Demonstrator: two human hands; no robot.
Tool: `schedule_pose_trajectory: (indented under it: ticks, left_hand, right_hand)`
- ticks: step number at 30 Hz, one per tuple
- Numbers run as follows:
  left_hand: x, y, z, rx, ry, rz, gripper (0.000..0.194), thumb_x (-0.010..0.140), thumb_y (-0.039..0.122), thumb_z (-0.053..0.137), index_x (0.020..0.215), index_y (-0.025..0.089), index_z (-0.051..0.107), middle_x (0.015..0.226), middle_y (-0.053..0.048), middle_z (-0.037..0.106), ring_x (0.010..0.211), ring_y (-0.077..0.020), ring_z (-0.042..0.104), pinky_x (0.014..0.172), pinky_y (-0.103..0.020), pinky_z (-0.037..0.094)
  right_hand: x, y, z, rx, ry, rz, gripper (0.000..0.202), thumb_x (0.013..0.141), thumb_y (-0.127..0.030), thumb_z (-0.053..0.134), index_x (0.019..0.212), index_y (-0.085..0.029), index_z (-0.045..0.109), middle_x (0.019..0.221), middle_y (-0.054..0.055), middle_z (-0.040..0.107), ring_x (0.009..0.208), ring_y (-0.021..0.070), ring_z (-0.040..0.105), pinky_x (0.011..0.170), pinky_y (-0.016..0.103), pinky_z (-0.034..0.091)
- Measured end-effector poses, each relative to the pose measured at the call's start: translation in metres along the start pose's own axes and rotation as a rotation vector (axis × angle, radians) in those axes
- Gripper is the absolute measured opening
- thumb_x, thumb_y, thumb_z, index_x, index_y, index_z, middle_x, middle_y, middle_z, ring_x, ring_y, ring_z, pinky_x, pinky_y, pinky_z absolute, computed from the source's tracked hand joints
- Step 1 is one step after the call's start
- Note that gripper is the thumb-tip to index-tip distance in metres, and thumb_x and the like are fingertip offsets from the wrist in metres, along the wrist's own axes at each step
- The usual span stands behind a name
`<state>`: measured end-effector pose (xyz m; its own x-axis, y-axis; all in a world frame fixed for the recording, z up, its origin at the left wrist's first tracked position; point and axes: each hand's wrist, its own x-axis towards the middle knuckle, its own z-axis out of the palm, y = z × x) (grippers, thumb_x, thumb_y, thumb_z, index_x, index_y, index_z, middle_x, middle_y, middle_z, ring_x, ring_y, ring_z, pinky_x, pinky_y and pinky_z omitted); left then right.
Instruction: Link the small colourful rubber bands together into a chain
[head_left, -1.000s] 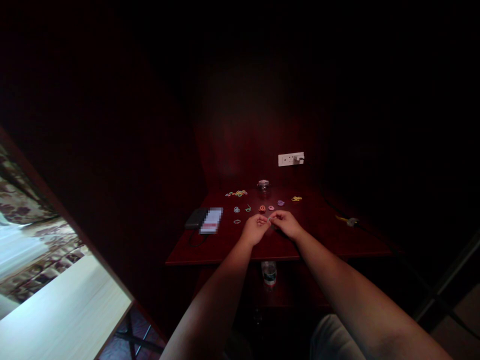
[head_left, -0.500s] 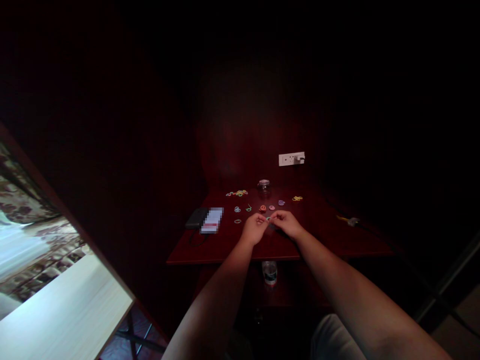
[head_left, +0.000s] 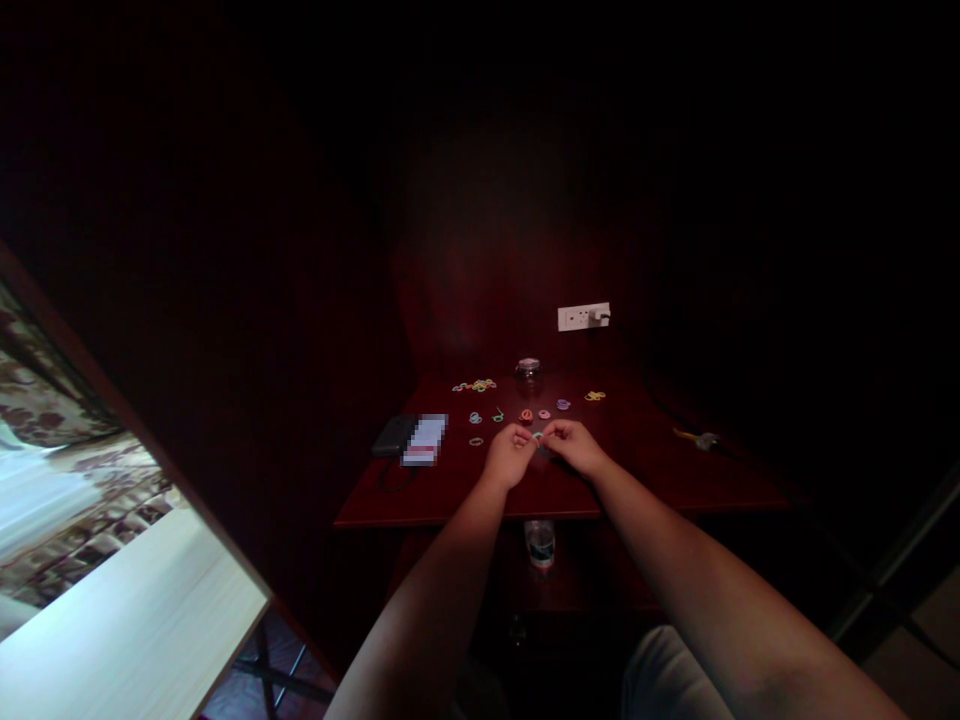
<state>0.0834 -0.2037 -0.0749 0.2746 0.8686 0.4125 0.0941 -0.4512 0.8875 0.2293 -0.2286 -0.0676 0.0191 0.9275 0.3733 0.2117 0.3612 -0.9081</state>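
Note:
My left hand point(head_left: 512, 455) and my right hand point(head_left: 574, 445) meet over the dark red table, fingertips pinched. Between them they hold a small pale green hair tie point(head_left: 537, 437), one side in each hand. Just beyond lie an orange-red bunch of hair ties point(head_left: 526, 416), a pink bunch point(head_left: 544, 414) and a purple bunch point(head_left: 563, 405). To the left are light blue hair ties point(head_left: 475, 418), a green one point(head_left: 498, 415) and a greyish one point(head_left: 476, 441). Yellow hair ties point(head_left: 595, 396) sit at the right.
A mixed pile of coloured hair ties point(head_left: 480, 385) and a clear jar point(head_left: 529, 372) stand at the back. A phone point(head_left: 425, 440) and a black device point(head_left: 394, 436) lie left. A yellow-ended cable point(head_left: 705, 440) is at right. Below the table edge stands a bottle point(head_left: 540, 545).
Almost nothing differs. Both hands keep their pinch on the pale green hair tie, which shows slightly more between the fingertips.

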Motion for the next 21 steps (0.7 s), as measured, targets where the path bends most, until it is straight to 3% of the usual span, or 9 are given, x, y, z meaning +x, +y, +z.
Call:
schedule_pose_trajectory:
  ticks: [12, 16, 21]
  left_hand:
    - [-0.0020, 0.0057, 0.0000, -0.075, -0.093, -0.031, 0.011, 0.070, 0.020, 0.057, 0.074, 0.013, 0.051, 0.067, -0.005, 0.064, 0.053, -0.0080, 0.054, 0.052, -0.018, 0.041]
    - [-0.0002, 0.0057, -0.0004, -0.112, -0.095, -0.072, 0.013, 0.078, 0.024, 0.048, 0.080, 0.012, 0.053, 0.067, -0.005, 0.064, 0.048, -0.0064, 0.053, 0.048, -0.017, 0.040]
    - [0.0001, 0.0065, 0.0001, -0.132, -0.105, -0.072, 0.014, 0.077, 0.016, 0.047, 0.085, 0.012, 0.057, 0.069, -0.006, 0.064, 0.053, -0.0076, 0.056, 0.048, -0.017, 0.041]
  right_hand:
    - [-0.0008, -0.0020, 0.0014, 0.023, 0.005, 0.008, 0.025, 0.060, -0.037, 0.063, 0.062, -0.015, 0.050, 0.051, -0.003, 0.051, 0.044, 0.0074, 0.040, 0.044, 0.020, 0.028]
    - [-0.0019, -0.0046, 0.0017, 0.002, 0.019, 0.012, 0.027, 0.060, -0.039, 0.063, 0.061, -0.015, 0.050, 0.048, -0.004, 0.047, 0.044, 0.0068, 0.038, 0.043, 0.020, 0.027]
    - [-0.0017, -0.0031, 0.0018, 0.008, 0.030, 0.006, 0.028, 0.060, -0.039, 0.064, 0.061, -0.015, 0.050, 0.049, -0.004, 0.045, 0.044, 0.0064, 0.037, 0.043, 0.020, 0.027]
